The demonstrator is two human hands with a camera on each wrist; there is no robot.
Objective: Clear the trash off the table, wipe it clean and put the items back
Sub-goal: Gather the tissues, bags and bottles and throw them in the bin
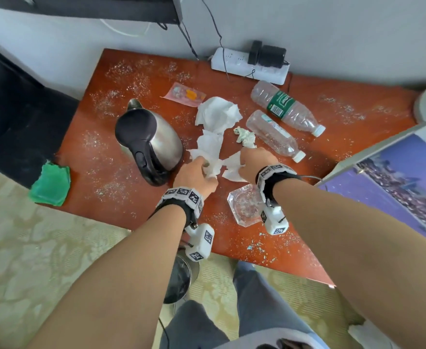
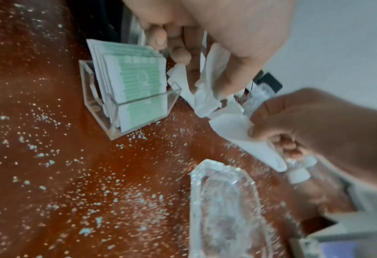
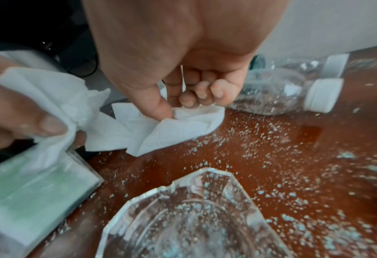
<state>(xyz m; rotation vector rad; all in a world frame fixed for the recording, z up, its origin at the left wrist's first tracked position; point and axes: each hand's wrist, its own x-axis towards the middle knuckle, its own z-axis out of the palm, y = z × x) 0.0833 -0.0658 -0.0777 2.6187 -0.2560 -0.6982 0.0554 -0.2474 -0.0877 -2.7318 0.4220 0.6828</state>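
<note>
My left hand (image 1: pixel 203 168) grips a crumpled white tissue (image 2: pixel 205 97) beside the kettle. My right hand (image 1: pixel 243 162) pinches a second white tissue (image 3: pixel 178 125) between thumb and curled fingers, low on the red-brown table (image 1: pixel 121 197). More trash lies beyond: a big crumpled tissue (image 1: pixel 218 113), a small soiled wad (image 1: pixel 244 137), a pink wrapper (image 1: pixel 184 94) and two empty plastic bottles (image 1: pixel 286 107) (image 1: pixel 272 134). Pale crumbs are scattered all over the tabletop. A folded green cloth (image 1: pixel 50 183) sits at the table's left edge.
A steel kettle (image 1: pixel 149 142) stands left of my hands. A glass ashtray (image 1: pixel 244 210) sits under my right wrist, and a clear box of green sachets (image 2: pixel 134 87) is by my left hand. A power strip (image 1: pixel 249 66) lies at the back. A dark bin (image 1: pixel 179 280) stands below the front edge.
</note>
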